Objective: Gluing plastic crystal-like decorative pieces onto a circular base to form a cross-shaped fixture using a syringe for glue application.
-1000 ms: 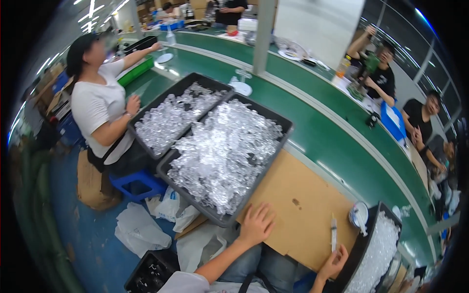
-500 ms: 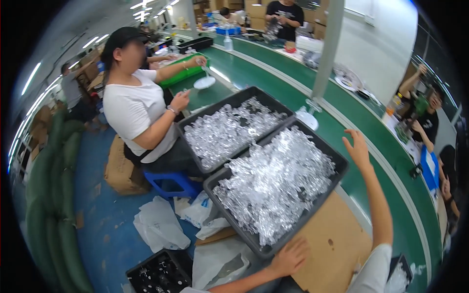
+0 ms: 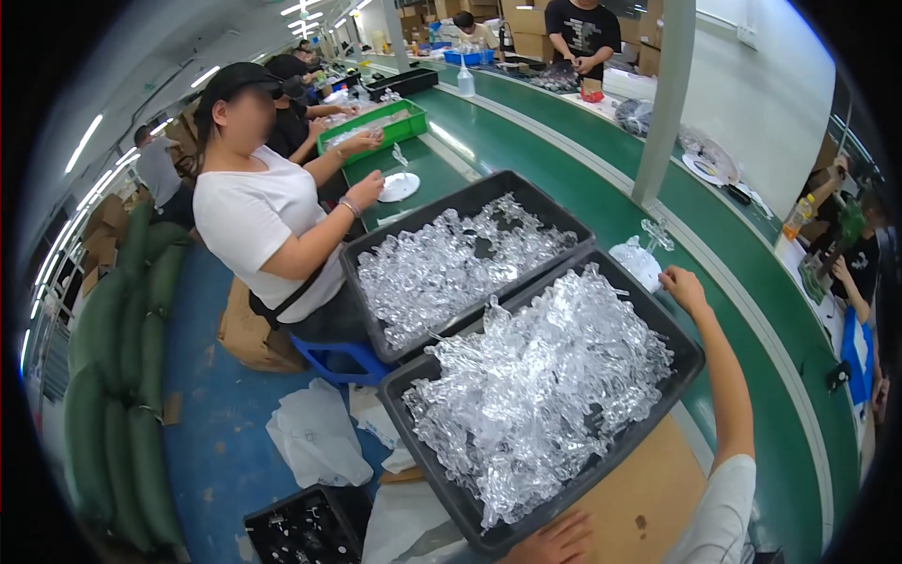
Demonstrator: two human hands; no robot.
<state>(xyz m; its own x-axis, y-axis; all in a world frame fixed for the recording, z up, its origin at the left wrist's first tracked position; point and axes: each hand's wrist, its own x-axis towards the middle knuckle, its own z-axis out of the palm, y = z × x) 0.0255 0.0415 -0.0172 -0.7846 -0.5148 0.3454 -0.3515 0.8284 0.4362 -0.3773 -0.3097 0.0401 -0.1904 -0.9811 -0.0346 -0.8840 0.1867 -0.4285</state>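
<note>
Left hand: the left hand (image 3: 554,543) lies at the lower edge of the view, fingers extended over the brown cardboard (image 3: 658,479), gripping nothing visible.
Near tray: the near black tray (image 3: 434,479) sits tilted across the view, heaped with clear plastic pieces (image 3: 545,376).
Right hand: the right hand (image 3: 683,289) reaches past the tray's far right side, fingers bent at the edge of a white disc; whether they grip it, I cannot tell.
White disc: the white disc (image 3: 635,266) lies on the green work surface (image 3: 742,376) just beyond the tray, with a clear upright piece (image 3: 656,235) at its far side.
Second tray: another black tray (image 3: 554,209) adjoins the first, holding more clear pieces.
Co-worker: a person in a white shirt (image 3: 254,211) sits beyond on a blue stool (image 3: 343,359), near another white disc (image 3: 399,188).
Farther off: a green bin (image 3: 423,122) stands past that disc.
</note>
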